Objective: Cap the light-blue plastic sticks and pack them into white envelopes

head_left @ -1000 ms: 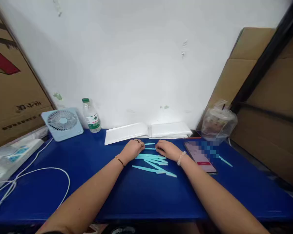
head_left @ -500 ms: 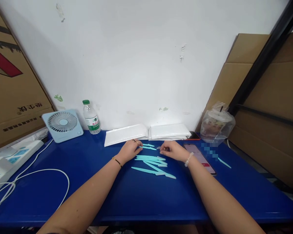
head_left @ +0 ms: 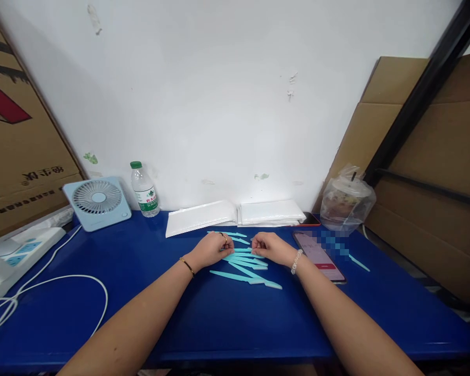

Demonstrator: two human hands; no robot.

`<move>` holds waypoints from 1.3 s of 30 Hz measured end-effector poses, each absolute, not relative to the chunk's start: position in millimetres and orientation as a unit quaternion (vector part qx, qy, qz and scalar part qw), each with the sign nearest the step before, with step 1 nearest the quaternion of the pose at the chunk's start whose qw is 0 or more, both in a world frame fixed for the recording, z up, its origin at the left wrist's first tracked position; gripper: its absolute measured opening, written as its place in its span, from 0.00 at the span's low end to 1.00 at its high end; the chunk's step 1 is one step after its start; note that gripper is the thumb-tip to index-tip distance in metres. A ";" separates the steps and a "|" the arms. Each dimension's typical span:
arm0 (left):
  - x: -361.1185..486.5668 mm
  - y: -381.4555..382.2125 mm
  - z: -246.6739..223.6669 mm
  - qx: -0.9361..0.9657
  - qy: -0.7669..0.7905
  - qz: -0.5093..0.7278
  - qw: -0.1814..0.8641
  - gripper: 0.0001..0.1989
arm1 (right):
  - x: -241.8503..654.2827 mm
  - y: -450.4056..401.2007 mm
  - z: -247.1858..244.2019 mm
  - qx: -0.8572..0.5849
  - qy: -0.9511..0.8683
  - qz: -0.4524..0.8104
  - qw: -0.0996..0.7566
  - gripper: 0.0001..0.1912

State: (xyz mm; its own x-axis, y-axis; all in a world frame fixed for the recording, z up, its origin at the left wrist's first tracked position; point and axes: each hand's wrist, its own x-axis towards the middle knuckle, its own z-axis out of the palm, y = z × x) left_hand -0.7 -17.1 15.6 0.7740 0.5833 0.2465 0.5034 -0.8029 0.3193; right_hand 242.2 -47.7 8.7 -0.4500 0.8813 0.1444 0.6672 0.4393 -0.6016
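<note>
Several turquoise eyebrow razors lie on the blue table between my hands. My left hand is closed, its thumb and fingers pinched at the left end of one turquoise eyebrow razor. At the other end of that razor, my right hand is closed too, with fingertips pinched together. Just below, a fanned group of razors overlaps, and one separate razor lies nearest to me. Two more razors rest beyond my fingers, partly hidden by my left hand.
White padded envelopes lie against the wall. A phone and another razor are on the right, near a bagged drink cup. At left stand a water bottle, a fan and a power strip with cables.
Both hands have moved slightly toward me, from the far pair of razors to the fanned group. They now grip a razor at its two ends.
</note>
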 end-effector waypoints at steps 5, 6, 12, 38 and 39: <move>-10.4 -2.2 13.0 0.917 0.344 0.193 0.059 0.09 | 253.3 -39.6 8.5 -0.517 -0.795 0.202 0.245 0.07; -13.8 1.3 11.5 0.909 0.364 0.194 0.056 0.09 | 256.3 -37.9 8.4 -0.529 -0.789 0.194 0.248 0.07; -19.1 4.5 8.5 0.889 0.393 0.225 0.071 0.10 | 261.2 -40.6 10.1 -0.519 -0.800 0.201 0.225 0.08; -11.2 -10.1 17.1 0.908 0.356 0.189 0.117 0.09 | 255.9 -54.5 23.7 -0.510 -0.814 0.219 0.168 0.08; -8.6 -14.1 18.6 0.917 0.336 0.175 0.126 0.10 | 254.3 -56.3 23.1 -0.503 -0.818 0.237 0.148 0.08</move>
State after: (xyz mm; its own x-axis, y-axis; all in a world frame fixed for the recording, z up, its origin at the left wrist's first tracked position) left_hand -8.6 -14.1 18.6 0.7126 0.6605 0.2365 0.5724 -0.7423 0.3483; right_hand 254.3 -56.3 23.1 -0.4500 0.8930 0.0038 0.7522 0.3814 -0.5373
